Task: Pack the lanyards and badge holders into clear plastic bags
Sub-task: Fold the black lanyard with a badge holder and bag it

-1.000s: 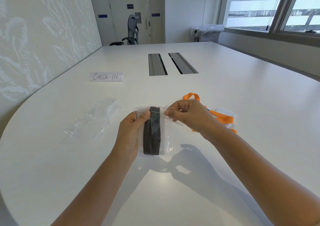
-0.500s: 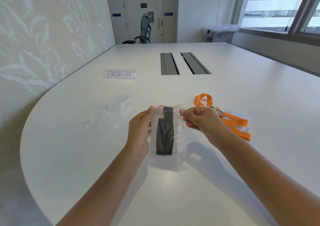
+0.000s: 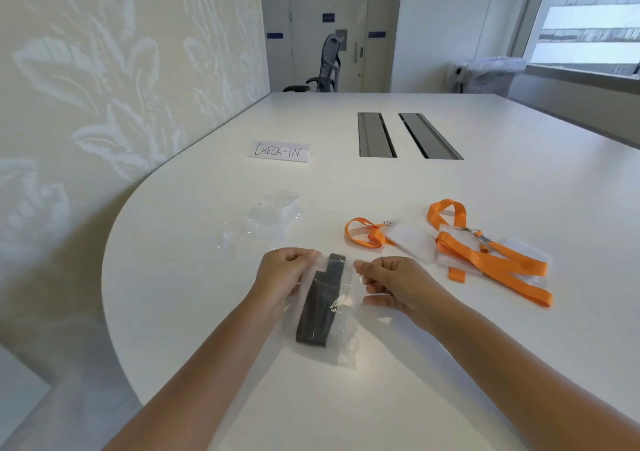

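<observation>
A: Status of the bag in hand?

B: Clear bag [image 3: 341,326] lies on the worktop [image 3: 519,180] at centre, folded dark lanyard [image 3: 320,307] inside. Left hand [image 3: 284,277] pinches the bag's top-left corner, fingers narrow and closed on the plastic. Right hand [image 3: 391,284] pinches the top-right corner the same way. Looks like the seal is being pressed along the mouth; I cannot tell whether it is fully closed. A badge holder in this bag is not clearly visible.

A: What remains?

B: Two orange sets unpacked. One orange lanyard [image 3: 367,234] with its badge holder [image 3: 412,242] sits at about 1 o'clock from the hands, near. The second orange lanyard [image 3: 491,260] lies over another badge holder [image 3: 526,248] at 2 o'clock, further right. Spare empty bags [image 3: 266,222] rest at 11 o'clock, loosely heaped; count unreadable.

A: Estimate of progress?

B: Judgement: first of three sets nearly done, two left. Roughly a third through, pending the seal.

A: Other items?

B: A "CHECK-IN" sign [image 3: 278,151] at 12 o'clock, well apart.
</observation>
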A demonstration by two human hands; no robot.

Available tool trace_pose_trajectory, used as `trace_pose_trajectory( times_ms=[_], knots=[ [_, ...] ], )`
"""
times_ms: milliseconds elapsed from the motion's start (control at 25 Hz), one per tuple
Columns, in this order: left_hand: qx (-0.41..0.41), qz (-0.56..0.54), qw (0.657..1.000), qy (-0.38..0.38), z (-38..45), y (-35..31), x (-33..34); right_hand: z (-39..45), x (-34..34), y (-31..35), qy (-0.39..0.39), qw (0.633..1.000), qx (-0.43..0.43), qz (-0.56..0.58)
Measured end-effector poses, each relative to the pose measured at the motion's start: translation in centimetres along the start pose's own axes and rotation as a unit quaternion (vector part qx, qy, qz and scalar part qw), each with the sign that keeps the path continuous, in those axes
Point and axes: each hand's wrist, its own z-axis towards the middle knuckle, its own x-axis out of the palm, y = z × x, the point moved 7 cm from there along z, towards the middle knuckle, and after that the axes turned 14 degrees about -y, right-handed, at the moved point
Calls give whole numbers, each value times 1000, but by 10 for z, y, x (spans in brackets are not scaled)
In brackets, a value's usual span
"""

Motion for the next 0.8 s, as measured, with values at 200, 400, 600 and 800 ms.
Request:
trace_pose_trajectory(
  times_ms=[200, 400, 600, 800],
  knots=[
    [80, 104, 990, -56, 14, 4, -38, 3, 37, -6, 17, 997, -25, -68],
    [200, 284, 930, -117, 15, -14, -54, 2, 53, 3, -12, 972, -141, -185],
    [317, 351, 876, -95, -25, -7, -27, 0, 45, 7, -41, 978, -150, -139],
    [321, 361, 872, -79, -28, -12, -23, -4, 41, 15, -39, 970, -177, -164]
  ],
)
